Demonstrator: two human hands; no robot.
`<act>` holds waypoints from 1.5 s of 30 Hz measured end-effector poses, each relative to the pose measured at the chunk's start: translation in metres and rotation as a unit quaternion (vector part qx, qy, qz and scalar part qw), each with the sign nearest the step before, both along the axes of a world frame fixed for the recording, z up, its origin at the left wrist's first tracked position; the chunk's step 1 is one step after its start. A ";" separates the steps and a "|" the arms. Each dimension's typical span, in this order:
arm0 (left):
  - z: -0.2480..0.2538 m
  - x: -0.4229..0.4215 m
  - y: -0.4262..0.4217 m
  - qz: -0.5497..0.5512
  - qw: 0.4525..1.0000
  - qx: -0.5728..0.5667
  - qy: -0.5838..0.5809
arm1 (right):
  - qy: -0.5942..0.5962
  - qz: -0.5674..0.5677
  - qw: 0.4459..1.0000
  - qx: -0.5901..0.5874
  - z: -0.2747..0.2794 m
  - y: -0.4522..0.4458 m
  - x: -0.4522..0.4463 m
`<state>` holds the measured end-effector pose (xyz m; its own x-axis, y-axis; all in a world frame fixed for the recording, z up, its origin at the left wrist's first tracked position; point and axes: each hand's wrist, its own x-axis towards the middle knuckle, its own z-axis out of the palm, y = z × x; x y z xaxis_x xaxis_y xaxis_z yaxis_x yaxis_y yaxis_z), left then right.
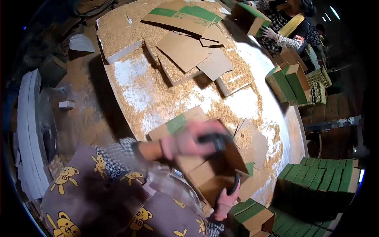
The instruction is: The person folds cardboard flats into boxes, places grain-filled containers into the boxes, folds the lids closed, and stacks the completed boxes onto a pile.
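An open brown cardboard box (pixel 211 179) with a green patch on its outside is tilted at the near edge of the table. My right hand (pixel 228 199), in a pink glove with dark fingertips, grips the box's near right wall. Above the far side of the box is my left hand (pixel 193 140), in a similar pink glove. Motion smears its fingers, so I cannot tell whether they hold anything. Just beyond it lies a cardboard piece with a green band (pixel 177 123).
Grain-like bits cover much of the white table (pixel 132 75), with flat cardboard pieces (pixel 183 51) on top. Stacked green boxes (pixel 319 177) stand at right, an open box (pixel 252 219) below. Across the table, a person (pixel 290 35) handles a green box (pixel 250 19).
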<state>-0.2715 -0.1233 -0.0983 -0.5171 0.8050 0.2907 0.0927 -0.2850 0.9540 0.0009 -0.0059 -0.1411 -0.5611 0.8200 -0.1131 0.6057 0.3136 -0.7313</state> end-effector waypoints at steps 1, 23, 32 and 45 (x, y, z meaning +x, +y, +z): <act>-0.026 -0.045 -0.008 0.184 0.982 -0.035 0.010 | 0.017 -0.014 0.999 -0.035 0.012 0.000 0.001; -0.153 -0.176 -0.110 0.287 0.872 0.009 -0.397 | -0.047 -0.131 0.990 -0.001 0.024 0.015 0.038; -0.047 -0.085 -0.101 -0.084 0.994 -0.001 -0.064 | 0.028 -0.021 0.998 0.047 -0.007 0.015 -0.001; -0.002 -0.018 -0.008 -0.150 0.959 -0.210 -0.117 | -0.079 0.178 0.981 0.020 -0.061 0.062 0.062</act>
<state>-0.2897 -0.1309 -0.1002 -0.2565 0.9483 -0.1870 -0.1640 0.1480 0.9753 0.0628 0.0559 -0.2018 -0.7911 0.5805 -0.1931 0.5569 0.5527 -0.6200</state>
